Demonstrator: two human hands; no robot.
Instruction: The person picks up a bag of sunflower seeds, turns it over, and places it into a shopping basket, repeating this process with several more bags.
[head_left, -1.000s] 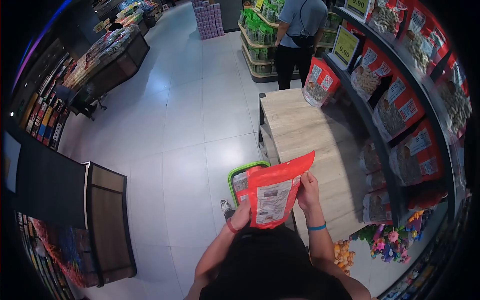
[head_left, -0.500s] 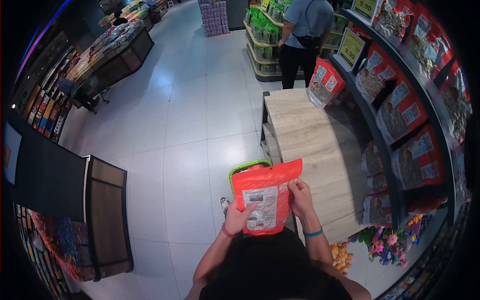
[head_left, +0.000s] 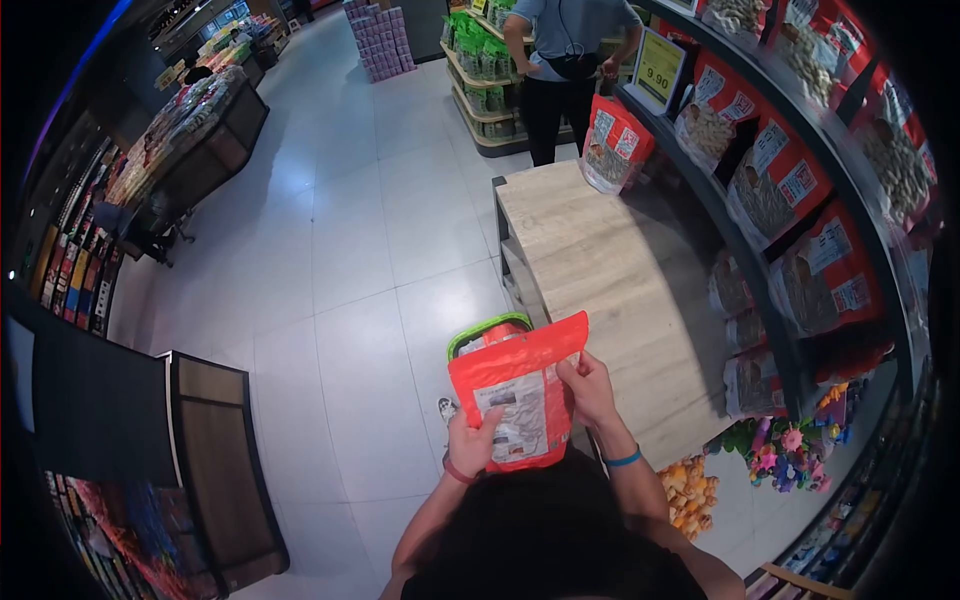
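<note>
A red food pouch [head_left: 522, 420] with a printed pale label panel is held upright in front of my body. My left hand [head_left: 474, 437] grips its lower left edge, thumb lying over the label. On the other side, my right hand [head_left: 588, 390] pinches the upper right edge between thumb and fingers. Behind the pouch, a green-rimmed basket [head_left: 482, 326] is partly hidden, with something red and silvery inside it. The wooden display table [head_left: 610, 260] lies just beyond my right hand.
Shelves on the right hold several red bags of dried goods [head_left: 790, 180] under a price sign [head_left: 657, 70]. One similar bag [head_left: 614, 145] stands on the table's far end. A person [head_left: 565, 70] stands beyond it. A dark cabinet [head_left: 225, 450] is at the left.
The view has turned slightly, shifting the surroundings left. Both hands keep their hold on the pouch, whose top leans a little differently. The person beyond the table has turned somewhat.
</note>
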